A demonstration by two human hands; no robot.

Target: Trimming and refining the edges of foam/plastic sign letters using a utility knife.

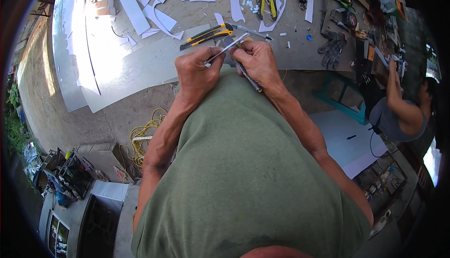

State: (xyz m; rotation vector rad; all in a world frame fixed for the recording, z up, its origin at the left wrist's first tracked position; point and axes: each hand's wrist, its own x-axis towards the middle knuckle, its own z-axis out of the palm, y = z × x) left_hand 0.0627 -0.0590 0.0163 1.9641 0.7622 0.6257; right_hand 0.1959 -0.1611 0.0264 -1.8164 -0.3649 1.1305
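Observation:
My left hand [199,72] is closed, its thumb and fingertips pinching a thin white strip [228,49] that slants up to the right. Close beside it, my right hand [258,63] is wrapped round a dark, narrow tool [251,80] with a flat grey end; its exact kind is unclear. The strip crosses in front of the tool's flat end, and whether they touch cannot be made out. Just beyond my hands lie two yellow-and-black utility knives [206,36] and a slim pen [253,32]. Both hands are at the table's near edge.
White cut sheet pieces [161,16] litter the table [295,56]. Yellow-handled cutters [266,4], a grey glove [333,49] and a blue ring [309,37] lie to the right. A teal stool [342,98] and another person [398,110] are at right; yellow cord [145,136] lies coiled at left.

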